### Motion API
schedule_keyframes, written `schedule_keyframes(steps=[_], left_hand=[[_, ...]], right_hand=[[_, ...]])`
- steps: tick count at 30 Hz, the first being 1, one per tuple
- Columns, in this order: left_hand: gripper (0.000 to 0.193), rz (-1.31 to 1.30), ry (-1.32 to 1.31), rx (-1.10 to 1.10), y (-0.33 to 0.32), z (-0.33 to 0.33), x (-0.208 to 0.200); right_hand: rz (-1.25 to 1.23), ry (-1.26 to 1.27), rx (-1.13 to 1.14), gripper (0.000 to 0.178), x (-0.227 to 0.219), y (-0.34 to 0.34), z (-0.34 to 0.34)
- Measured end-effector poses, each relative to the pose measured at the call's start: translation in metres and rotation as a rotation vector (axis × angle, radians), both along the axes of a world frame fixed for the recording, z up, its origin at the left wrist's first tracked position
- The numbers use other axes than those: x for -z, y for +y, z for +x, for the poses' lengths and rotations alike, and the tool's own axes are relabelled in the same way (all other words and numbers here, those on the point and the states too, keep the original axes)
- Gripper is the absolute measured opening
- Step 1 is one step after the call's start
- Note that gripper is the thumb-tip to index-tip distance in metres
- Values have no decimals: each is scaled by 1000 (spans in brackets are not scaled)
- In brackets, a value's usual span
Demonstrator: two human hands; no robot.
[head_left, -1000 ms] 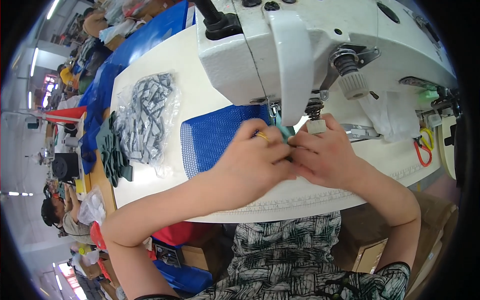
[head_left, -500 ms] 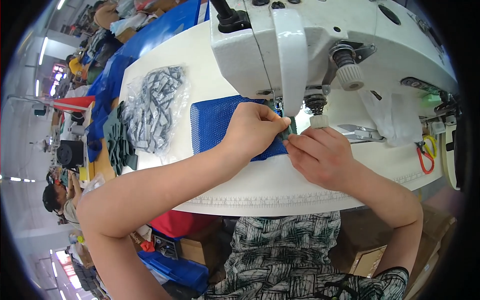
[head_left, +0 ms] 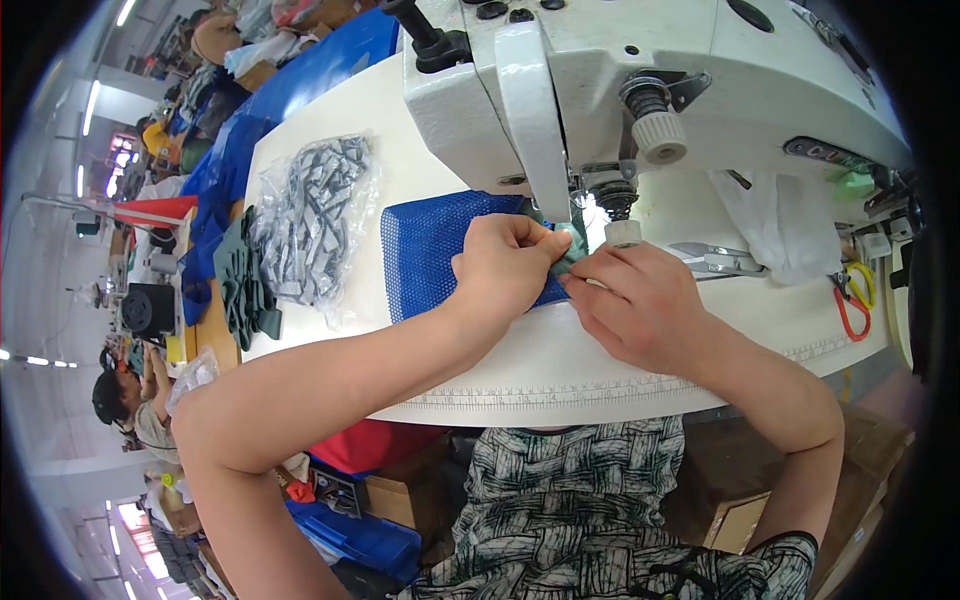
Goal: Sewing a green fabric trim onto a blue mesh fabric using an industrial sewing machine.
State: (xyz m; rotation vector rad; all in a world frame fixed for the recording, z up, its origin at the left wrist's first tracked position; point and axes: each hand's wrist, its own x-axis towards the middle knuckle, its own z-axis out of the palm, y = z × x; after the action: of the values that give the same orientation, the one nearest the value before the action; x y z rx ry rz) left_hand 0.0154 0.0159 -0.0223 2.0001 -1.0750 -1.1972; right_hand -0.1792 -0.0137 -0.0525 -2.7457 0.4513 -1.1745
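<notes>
A piece of blue mesh fabric point(head_left: 425, 250) lies flat on the white sewing table, its right end under the sewing machine point(head_left: 540, 120). Along that end runs a dark green fabric strip point(head_left: 572, 250), close to the needle. With thumb and fingers pinched together, my left hand point(head_left: 508, 265) holds the strip from the left, just in front of the needle area. My right hand point(head_left: 640, 305) is closed at the strip's near end, fingertips almost meeting the left thumb. The fingers cover part of the strip and the mesh edge.
Left on the table are a clear bag of grey pieces point(head_left: 315, 215) and a pile of dark green pieces point(head_left: 243, 280). Metal snips point(head_left: 715, 260), a white plastic bag point(head_left: 775, 230) and red-and-yellow-handled scissors point(head_left: 853, 300) lie right. A ruler scale point(head_left: 520, 397) follows the front edge.
The view has shifted slightly, so the machine appears farther left and higher. Both hands stay pinched at the green strip, the fingers only slightly moved.
</notes>
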Motion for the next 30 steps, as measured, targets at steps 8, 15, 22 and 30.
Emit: schedule_keyframes(steps=[8,15,22,30], left_hand=[[22,20,56,28,-5,9,-5],[21,-28,-8,-2,-4,1,-3],[21,-42,-81,-4,-3,-4,-6],[25,-28,60,65,-5,10,-9]], right_hand=[[308,-82,29,21,-2,-6,-2],[376,-74,56,19,-1,-4,-2],[400,-48,61,18,2,-4,-2],[273,-3,125,18,-1,-5,-3]])
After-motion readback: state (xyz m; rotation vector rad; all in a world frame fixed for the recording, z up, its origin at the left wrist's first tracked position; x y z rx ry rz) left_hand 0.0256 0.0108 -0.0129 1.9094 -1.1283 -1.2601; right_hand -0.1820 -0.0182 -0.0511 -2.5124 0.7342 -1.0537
